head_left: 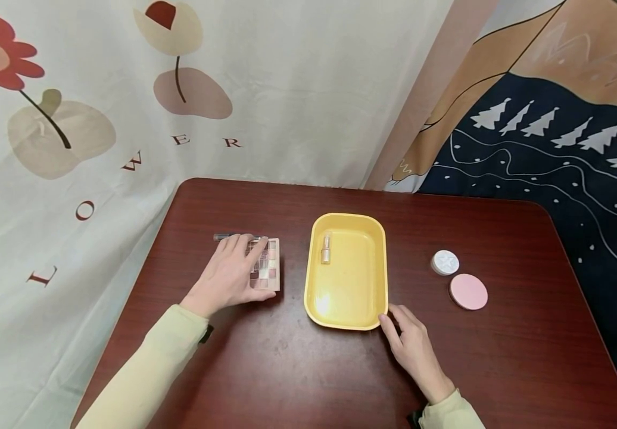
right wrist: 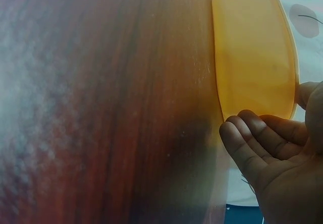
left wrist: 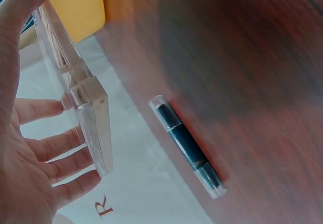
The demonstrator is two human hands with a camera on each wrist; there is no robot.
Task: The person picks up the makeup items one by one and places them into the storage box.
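My left hand (head_left: 226,275) grips an eyeshadow palette (head_left: 273,265) with a clear lid, thumb on the near edge and fingers across to the far one. In the left wrist view the palette (left wrist: 101,118) appears raised off the table. Just beyond it lies a dark, slim cosmetic pen (left wrist: 186,146) with clear ends. At the near right corner of a yellow tray (head_left: 348,323), my right hand (head_left: 414,350) holds the rim, thumb on top and fingers against the outer wall. A small lipstick tube (head_left: 326,249) lies inside the tray, toward the left.
To the right of the tray are a round white case (head_left: 445,262) with a star pattern and a round pink compact (head_left: 468,292). All stand on a dark red-brown table (head_left: 287,375). Printed curtains (head_left: 298,89) hang behind the table and on its left.
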